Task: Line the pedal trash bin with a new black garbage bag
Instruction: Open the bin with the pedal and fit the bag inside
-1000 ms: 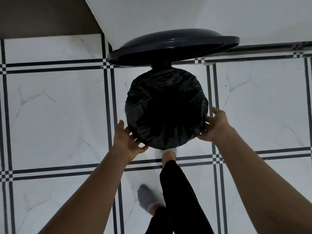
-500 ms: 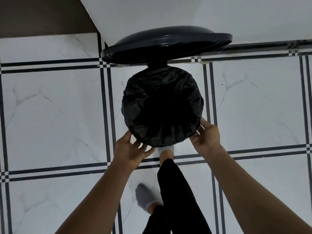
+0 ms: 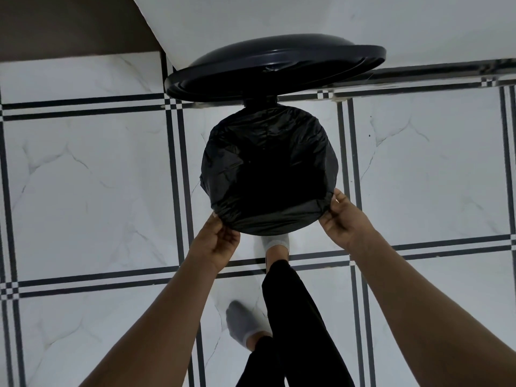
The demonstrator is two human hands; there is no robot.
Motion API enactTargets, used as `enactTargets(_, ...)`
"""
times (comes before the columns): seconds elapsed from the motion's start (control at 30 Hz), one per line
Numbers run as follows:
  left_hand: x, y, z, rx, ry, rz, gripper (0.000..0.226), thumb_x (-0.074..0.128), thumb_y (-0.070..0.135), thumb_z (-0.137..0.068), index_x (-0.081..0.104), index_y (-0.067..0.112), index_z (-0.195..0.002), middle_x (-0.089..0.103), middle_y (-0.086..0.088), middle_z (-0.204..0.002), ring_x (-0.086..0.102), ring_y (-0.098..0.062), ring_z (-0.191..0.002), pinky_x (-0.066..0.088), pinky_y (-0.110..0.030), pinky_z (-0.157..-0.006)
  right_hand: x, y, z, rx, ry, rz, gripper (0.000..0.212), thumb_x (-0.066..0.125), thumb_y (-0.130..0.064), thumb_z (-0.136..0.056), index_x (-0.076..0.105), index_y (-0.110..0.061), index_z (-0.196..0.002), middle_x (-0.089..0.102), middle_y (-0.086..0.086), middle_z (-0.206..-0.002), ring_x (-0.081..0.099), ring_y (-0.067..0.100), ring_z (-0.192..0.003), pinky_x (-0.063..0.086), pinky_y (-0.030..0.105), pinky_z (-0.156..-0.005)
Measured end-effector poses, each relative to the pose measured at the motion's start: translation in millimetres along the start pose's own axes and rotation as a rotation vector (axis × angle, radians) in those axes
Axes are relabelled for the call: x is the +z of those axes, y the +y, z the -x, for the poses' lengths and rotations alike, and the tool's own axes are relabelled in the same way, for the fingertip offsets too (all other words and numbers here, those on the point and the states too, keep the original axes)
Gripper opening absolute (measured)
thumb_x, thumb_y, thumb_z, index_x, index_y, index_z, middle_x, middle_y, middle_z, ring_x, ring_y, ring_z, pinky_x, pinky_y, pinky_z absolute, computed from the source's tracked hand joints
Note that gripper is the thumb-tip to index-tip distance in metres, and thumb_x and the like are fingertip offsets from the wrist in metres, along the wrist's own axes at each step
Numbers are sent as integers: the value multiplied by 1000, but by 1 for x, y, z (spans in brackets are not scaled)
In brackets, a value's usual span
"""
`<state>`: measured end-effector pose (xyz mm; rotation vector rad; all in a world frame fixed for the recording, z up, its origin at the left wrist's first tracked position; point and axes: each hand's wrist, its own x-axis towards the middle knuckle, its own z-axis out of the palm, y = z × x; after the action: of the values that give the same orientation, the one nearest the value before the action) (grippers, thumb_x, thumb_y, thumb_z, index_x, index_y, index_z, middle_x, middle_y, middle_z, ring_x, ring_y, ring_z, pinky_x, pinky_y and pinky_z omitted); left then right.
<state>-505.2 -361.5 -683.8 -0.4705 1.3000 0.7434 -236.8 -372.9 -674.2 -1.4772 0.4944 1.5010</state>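
A: How much of the round pedal trash bin [image 3: 251,106] can you actually see?

B: Almost none of its body. The crinkled black plastic garbage bag [image 3: 269,169] is stretched over the whole mouth and folded down over the rim, so the walls are hidden. Only a dark stub of the hinge shows at the far side of the bin, under the raised round black plastic lid [image 3: 275,69]. The inside of the bag is one dark patch; no depth can be made out.

A: And the pedal?

B: Hidden. A foot in a white sock [image 3: 276,243] reaches under the near edge of the bin, its toes covered by the bag's overhang. A second foot in a grey sock [image 3: 243,322] stands on the white marble-look floor tiles with black double lines [image 3: 92,185], well back from the bin, partly behind the black trouser leg [image 3: 290,317].

A: The hands?

B: 2 hands, both at the bin's near rim. The left hand [image 3: 216,243] is at the near-left edge, its fingers curled inward and the thumb against the bag's folded hem, pinching the plastic. The right hand [image 3: 342,220] is at the near-right edge, thumb on top of the hem and fingers tucked beneath, gripping the bag too. Its fingertips are out of sight under the plastic.

A: Anything cut off?

B: Both forearms run out of the bottom of the view, and the white wall [image 3: 307,20] behind the lid leaves at the top.
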Motion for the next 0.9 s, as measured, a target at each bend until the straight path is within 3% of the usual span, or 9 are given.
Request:
enactTargets(0.07, 1, 2, -3, 40, 9, -56, 12, 59, 5, -100, 68, 12, -98, 72, -6, -91, 67, -14, -74, 59, -22, -60, 0, -4, 3, 9, -16, 43, 36, 35, 2, -103, 67, -9, -117, 73, 5, -96, 71, 12, -68, 56, 21, -56)
enactTargets(0.2, 3, 7, 0, 110, 28, -138, 26, 55, -4, -99, 70, 13, -111, 73, -9, -103, 70, -17, -84, 60, -25, -62, 2, -14, 9, -7, 73, 204, 28, 46, -7, -88, 71, -15, -94, 71, 1, -88, 66, 18, -85, 54, 31, -75)
enactTargets(0.27, 3, 10, 4, 116, 42, -139, 28, 54, -6, -97, 72, 9, -112, 73, -11, -107, 70, -21, -91, 61, -27, -69, 6, -20, 9, -32, 80, 235, 17, 50, -17, -87, 67, -16, -85, 68, 1, -81, 64, 19, -82, 54, 31, -74)
enactTargets(0.37, 3, 14, 11, 113, 51, -99, 16, 56, 2, -94, 70, 5, -100, 72, -12, -98, 69, -25, -88, 60, -33, -75, 7, -22, 6, -9, 43, 256, 30, 56, -35, -93, 71, -11, -105, 72, 5, -92, 69, 21, -84, 57, 34, -78)
enactTargets(0.43, 5, 15, 14, 84, 18, -84, 15, 60, 21, -95, 70, 9, -94, 71, -9, -96, 67, -24, -88, 57, -33, -80, 9, -21, 5, 15, 36, 235, 31, 59, -36, -92, 70, -12, -107, 71, 6, -94, 69, 23, -83, 59, 33, -76)
enactTargets(0.53, 9, 17, 13, 61, 12, -100, 31, 74, 38, -90, 71, 12, -106, 72, -8, -104, 69, -24, -98, 58, -36, -88, 12, -18, 7, 28, 20, 181, 21, 62, -31, -91, 69, -15, -102, 69, 2, -85, 70, 18, -72, 59, 28, -63)
enactTargets(0.6, 10, 16, 11, 60, 15, -99, 35, 77, 37, -89, 71, 14, -115, 74, -8, -112, 71, -26, -107, 60, -40, -89, 14, -15, 8, 26, 7, 136, 22, 62, -31, -93, 71, -14, -104, 69, 1, -84, 71, 18, -73, 59, 29, -64)
enactTargets(0.77, 18, 17, 11, 41, 39, -73, 26, 60, 34, -102, 71, 16, -118, 78, -12, -110, 71, -32, -112, 57, -51, -96, 20, -10, 11, 34, 11, 121, 23, 61, -30, -93, 72, -14, -105, 71, 4, -92, 69, 23, -90, 56, 39, -95)
enactTargets(0.9, 19, 22, 9, 124, 65, -197, 15, 57, 19, -104, 69, 16, -112, 75, -6, -113, 71, -25, -104, 61, -43, -86, 20, -13, 7, -2, 65, 141, 27, 60, -22, -95, 73, -12, -116, 68, 4, -96, 64, 24, -91, 58, 39, -91)
